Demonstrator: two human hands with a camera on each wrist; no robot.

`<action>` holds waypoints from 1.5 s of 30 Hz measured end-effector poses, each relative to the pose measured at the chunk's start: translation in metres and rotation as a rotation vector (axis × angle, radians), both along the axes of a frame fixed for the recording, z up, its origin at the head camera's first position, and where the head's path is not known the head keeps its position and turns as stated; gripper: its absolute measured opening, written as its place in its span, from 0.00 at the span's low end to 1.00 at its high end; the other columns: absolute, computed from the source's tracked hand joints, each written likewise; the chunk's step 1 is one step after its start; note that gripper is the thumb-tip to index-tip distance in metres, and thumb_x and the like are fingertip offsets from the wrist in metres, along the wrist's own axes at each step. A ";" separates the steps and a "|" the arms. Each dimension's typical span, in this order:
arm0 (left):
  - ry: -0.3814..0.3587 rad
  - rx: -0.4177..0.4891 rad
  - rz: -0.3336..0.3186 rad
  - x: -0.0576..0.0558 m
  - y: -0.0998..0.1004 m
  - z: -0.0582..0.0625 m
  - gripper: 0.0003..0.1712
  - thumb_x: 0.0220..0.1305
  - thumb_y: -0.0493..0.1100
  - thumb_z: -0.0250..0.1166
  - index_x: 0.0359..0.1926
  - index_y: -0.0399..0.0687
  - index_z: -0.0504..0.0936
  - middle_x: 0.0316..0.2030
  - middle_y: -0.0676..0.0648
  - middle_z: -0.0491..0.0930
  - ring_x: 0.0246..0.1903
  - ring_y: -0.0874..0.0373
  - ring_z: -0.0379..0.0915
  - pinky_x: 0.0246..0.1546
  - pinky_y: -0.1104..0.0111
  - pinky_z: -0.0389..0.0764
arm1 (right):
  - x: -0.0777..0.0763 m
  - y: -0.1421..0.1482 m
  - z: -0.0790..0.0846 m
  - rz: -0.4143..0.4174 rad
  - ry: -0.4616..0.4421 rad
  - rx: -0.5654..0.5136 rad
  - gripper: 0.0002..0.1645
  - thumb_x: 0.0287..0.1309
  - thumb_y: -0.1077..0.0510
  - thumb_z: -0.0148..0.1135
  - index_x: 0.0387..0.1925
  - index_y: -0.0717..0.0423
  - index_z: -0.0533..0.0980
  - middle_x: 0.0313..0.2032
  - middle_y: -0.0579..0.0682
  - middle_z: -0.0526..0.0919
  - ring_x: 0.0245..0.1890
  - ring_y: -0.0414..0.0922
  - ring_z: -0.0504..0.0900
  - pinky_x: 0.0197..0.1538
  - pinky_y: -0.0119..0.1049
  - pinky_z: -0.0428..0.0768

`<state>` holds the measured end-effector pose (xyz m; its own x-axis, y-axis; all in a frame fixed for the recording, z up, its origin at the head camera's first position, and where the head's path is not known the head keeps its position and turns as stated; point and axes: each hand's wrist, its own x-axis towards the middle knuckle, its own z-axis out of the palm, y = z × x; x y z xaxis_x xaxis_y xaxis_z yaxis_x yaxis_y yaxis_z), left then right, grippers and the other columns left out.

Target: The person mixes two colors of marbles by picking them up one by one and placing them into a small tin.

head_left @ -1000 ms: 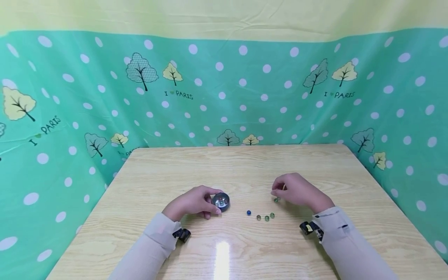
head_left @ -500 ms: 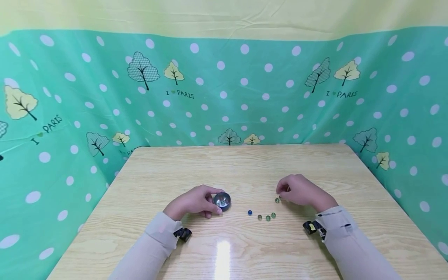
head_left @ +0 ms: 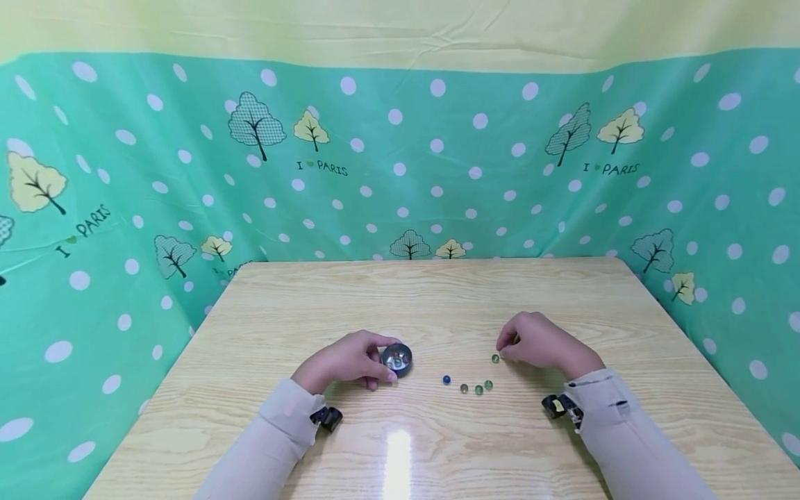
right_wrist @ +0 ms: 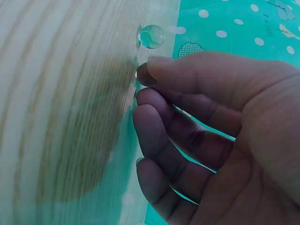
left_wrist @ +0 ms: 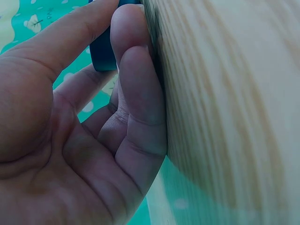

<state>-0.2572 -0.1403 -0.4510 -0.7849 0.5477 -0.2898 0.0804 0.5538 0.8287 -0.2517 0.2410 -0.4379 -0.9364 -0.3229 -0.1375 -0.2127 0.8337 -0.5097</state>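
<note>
In the head view my left hand [head_left: 350, 357] grips the side of a small dark metal bowl [head_left: 406, 369] between thumb and fingers, its base on the table. Several marbles show inside the bowl. The left wrist view shows only part of the bowl's dark wall [left_wrist: 104, 55] behind my thumb. My right hand [head_left: 537, 340] is low over the table, fingers curled, with thumb tip and index fingertip together right beside a clear green marble [head_left: 496, 358]. In the right wrist view that glass marble [right_wrist: 152, 36] lies just past the thumb; I cannot tell whether the fingertips pinch anything.
Between the hands, a blue marble [head_left: 446, 380], a brownish marble [head_left: 464, 389] and two green marbles, one nearer [head_left: 478, 390] and one farther [head_left: 489, 385], lie on the wooden table [head_left: 350, 292]. A green dotted curtain [head_left: 400, 187] stands behind and beside the table.
My right hand has shifted slightly right, from over the green marble to beside it, its fingers drawing closer together. My left hand keeps the bowl in about the same place.
</note>
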 end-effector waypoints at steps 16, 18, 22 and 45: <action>-0.001 -0.003 0.002 0.001 0.002 0.002 0.43 0.56 0.45 0.81 0.72 0.51 0.75 0.24 0.44 0.79 0.20 0.53 0.83 0.26 0.64 0.85 | 0.000 -0.004 -0.002 -0.029 0.047 0.049 0.05 0.61 0.56 0.75 0.29 0.44 0.88 0.29 0.39 0.86 0.29 0.39 0.78 0.38 0.37 0.78; -0.003 -0.005 0.001 0.001 0.002 0.003 0.43 0.56 0.45 0.81 0.72 0.51 0.75 0.24 0.44 0.79 0.20 0.53 0.83 0.27 0.63 0.86 | 0.000 -0.004 -0.001 -0.029 0.049 0.057 0.05 0.61 0.56 0.75 0.29 0.44 0.88 0.29 0.39 0.86 0.29 0.39 0.78 0.38 0.37 0.78; 0.001 -0.009 0.001 0.001 0.002 0.004 0.43 0.56 0.45 0.81 0.72 0.52 0.75 0.25 0.44 0.79 0.21 0.52 0.83 0.26 0.64 0.86 | 0.002 -0.006 -0.001 -0.026 0.055 0.067 0.05 0.62 0.57 0.74 0.29 0.44 0.88 0.29 0.39 0.86 0.29 0.40 0.77 0.38 0.37 0.78; 0.025 -0.026 -0.004 0.001 0.000 0.002 0.44 0.57 0.46 0.81 0.73 0.53 0.74 0.24 0.44 0.80 0.20 0.53 0.83 0.25 0.64 0.85 | 0.002 -0.015 0.000 -0.003 0.113 0.080 0.06 0.63 0.54 0.74 0.30 0.41 0.86 0.29 0.37 0.84 0.30 0.39 0.78 0.40 0.40 0.80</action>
